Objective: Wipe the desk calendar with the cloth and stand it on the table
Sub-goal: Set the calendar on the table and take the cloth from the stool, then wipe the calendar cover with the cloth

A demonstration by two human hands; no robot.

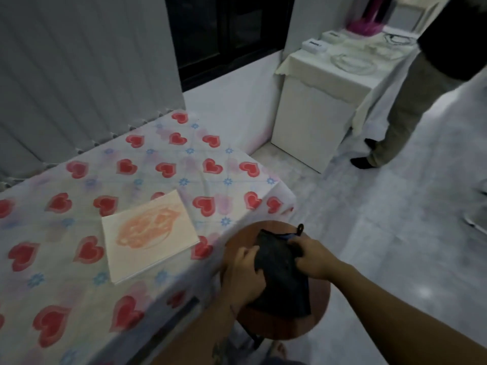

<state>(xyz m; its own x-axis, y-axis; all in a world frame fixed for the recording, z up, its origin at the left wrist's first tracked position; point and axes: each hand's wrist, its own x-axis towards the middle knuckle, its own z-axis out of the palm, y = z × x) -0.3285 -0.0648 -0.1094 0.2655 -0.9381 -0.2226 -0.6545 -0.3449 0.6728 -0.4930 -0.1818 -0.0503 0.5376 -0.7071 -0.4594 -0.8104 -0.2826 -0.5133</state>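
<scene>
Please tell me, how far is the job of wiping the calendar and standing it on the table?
It is only at the start. Done: nothing on the desk calendar itself, which lies flat on the heart-patterned table, untouched. In hand: the left hand and right hand both grip the dark cloth over the round wooden stool. Left: wiping the calendar and standing it up.

Desk calendar [149,237]: lies flat on table [52,259] w/ heart-pattern cover, pale cream face w/ orange picture, turned at angle. Cloth [280,275]: dark, crumpled, over round brown stool [313,320] beside table, apart from calendar.
</scene>
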